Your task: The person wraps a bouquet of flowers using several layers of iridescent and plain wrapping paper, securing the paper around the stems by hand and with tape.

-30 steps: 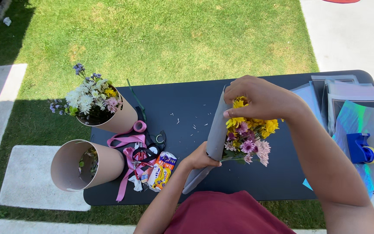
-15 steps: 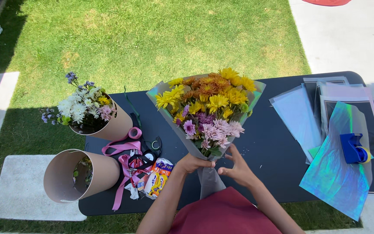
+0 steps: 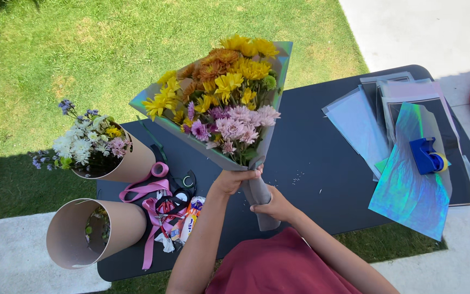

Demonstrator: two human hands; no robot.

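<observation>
I hold up a bouquet (image 3: pixel 221 98) of yellow, orange and pink flowers wrapped in grey paper above a dark table (image 3: pixel 311 163). My left hand (image 3: pixel 234 179) grips the wrap just below the blooms. Lower on the wrapped stems, my right hand (image 3: pixel 273 207) clasps the grey paper (image 3: pixel 259 201). The bouquet tilts up and away from me, towards the grass.
Two tan cones sit at the table's left: one (image 3: pixel 121 158) holds white and purple flowers, the other (image 3: pixel 91 231) lies nearly empty. Pink ribbon (image 3: pixel 150 198), scissors (image 3: pixel 183 188) and a small packet lie beside them. Iridescent sheets (image 3: pixel 409 179) and a blue tape dispenser (image 3: pixel 425 155) lie right.
The bouquet went from lying partly wrapped on the table to being raised upright. My right hand left the top of the wrap and now grips the stems.
</observation>
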